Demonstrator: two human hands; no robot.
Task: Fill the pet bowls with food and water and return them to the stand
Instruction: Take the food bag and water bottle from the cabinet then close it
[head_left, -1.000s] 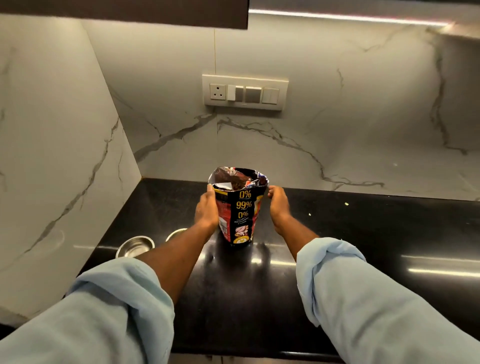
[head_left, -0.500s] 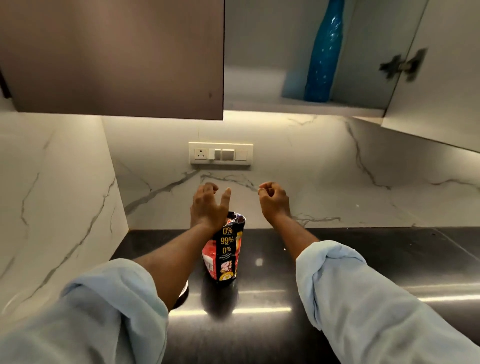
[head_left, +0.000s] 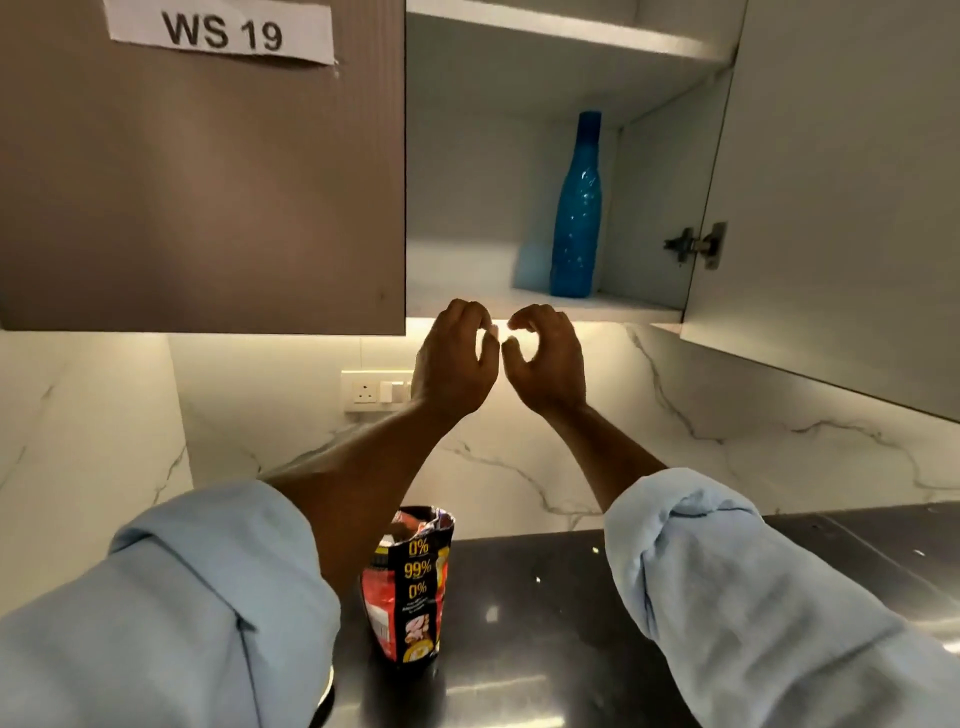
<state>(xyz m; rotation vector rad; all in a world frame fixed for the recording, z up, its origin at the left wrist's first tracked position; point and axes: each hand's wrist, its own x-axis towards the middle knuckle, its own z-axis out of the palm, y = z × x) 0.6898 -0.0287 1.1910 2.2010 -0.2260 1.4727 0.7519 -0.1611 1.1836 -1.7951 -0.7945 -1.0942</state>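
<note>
Two hands are seen at the centre of the frame, the left hand (head_left: 457, 364) and right hand (head_left: 548, 364) close together, fingers curled, nothing held. The bag (head_left: 410, 587) is stood open on the counter (head_left: 519, 649) at lower centre, well below the fingers, untouched. A bottle (head_left: 574, 208) is stood in the cabinet (head_left: 467, 208) above.

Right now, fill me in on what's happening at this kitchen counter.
A person in light blue sleeves has both hands up in front of the open wall cabinet. The left hand and right hand are close together, fingers curled, holding nothing. A blue bottle stands upright on the cabinet's lower shelf, above and beyond them, untouched. The opened pet food bag stands on the dark counter under the left forearm, with no hand on it.
</note>
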